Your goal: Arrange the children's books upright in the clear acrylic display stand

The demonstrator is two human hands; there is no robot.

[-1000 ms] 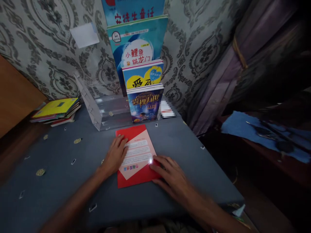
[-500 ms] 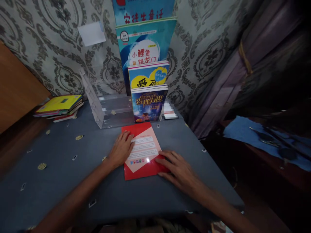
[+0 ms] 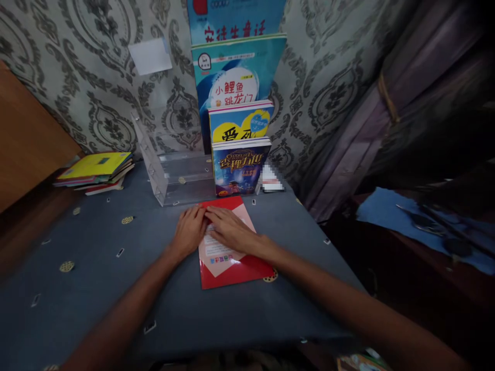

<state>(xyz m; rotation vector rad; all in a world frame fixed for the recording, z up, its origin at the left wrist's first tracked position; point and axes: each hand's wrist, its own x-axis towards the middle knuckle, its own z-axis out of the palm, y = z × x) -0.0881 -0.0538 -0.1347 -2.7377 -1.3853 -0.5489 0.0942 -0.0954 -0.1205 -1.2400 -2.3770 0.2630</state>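
Note:
A red book [image 3: 224,273] with a pale pink panel lies flat on the table before me. My left hand [image 3: 190,226] rests at its upper left edge, fingers stretched out over the corner. Across the upper part of the cover lies my right hand [image 3: 232,229], fingers extended, its fingertips meeting those of my left hand. Both hands are open, and they hide part of the printed text. Just beyond the red book, a dark blue book [image 3: 240,167] stands upright at the front of a clear stepped book rack [image 3: 152,165].
Behind it rise a yellow and blue book [image 3: 240,121] and taller teal books [image 3: 240,56]. A stack of books [image 3: 98,167] lies at the back left of the table [image 3: 116,288]. To the right hangs a purple curtain [image 3: 348,154], near a blue cloth [image 3: 379,211].
My right hand has moved from the book's right edge leftward and up across the cover to my left hand. My left hand stays near the upper left edge.

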